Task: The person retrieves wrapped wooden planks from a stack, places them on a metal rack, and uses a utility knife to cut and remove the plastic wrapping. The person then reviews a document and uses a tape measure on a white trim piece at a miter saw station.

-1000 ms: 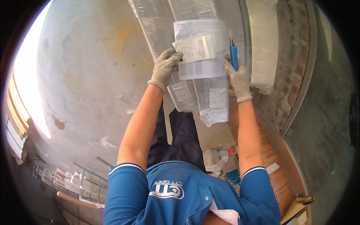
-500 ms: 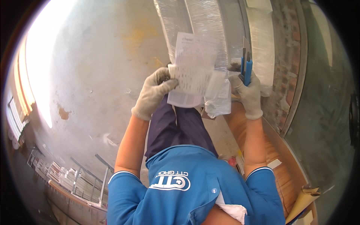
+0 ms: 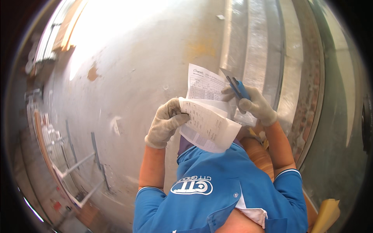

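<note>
One wide grey floor (image 3: pixel 132 97) spreads under everything, with a rusty-yellow stain and a brown patch on it. Long packs (image 3: pixel 254 46) in clear wrap lie side by side beyond the right hand. The person's blue shirt (image 3: pixel 225 171) fills the lower middle. A metal rack (image 3: pixel 96 149) stands at the lower left, and a yellow roll (image 3: pixel 326 213) sits at the lower right. The printed papers (image 3: pixel 210 120) are up in front of the shirt, between the hands, one bent sheet overlapping another. The gloved left hand (image 3: pixel 165 122) pinches their left edge, thumb on top and fingers curled behind. The gloved right hand (image 3: pixel 256 105) is near their right side, fingers closed around a blue-handled knife (image 3: pixel 241 89), its blade slanting to the upper left; whether those fingers also touch the papers, I cannot tell.
</note>
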`<action>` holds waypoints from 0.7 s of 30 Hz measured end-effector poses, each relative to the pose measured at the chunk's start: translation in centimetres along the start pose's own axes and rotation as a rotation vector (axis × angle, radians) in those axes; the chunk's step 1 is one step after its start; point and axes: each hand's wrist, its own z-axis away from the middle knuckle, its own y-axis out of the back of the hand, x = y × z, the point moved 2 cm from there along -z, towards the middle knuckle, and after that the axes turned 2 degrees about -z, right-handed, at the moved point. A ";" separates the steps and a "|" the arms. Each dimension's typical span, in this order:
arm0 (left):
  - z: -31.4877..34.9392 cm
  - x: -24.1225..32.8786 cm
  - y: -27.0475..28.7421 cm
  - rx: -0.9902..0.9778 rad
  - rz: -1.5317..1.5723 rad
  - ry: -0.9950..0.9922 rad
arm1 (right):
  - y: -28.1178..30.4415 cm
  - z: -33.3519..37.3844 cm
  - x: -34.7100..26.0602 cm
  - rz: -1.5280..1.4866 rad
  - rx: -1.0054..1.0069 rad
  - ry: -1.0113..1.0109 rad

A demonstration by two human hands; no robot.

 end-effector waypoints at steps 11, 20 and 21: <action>17.8 4.9 8.7 0.684 -0.178 -0.240 | -14.5 -6.1 -0.6 0.026 -0.444 -0.226; 32.3 12.6 13.1 1.077 -0.418 -0.360 | -33.4 -15.0 -0.9 0.026 -0.797 -0.162; 32.3 13.0 12.8 1.109 -0.445 -0.370 | -33.5 -15.9 -0.8 0.036 -0.841 -0.167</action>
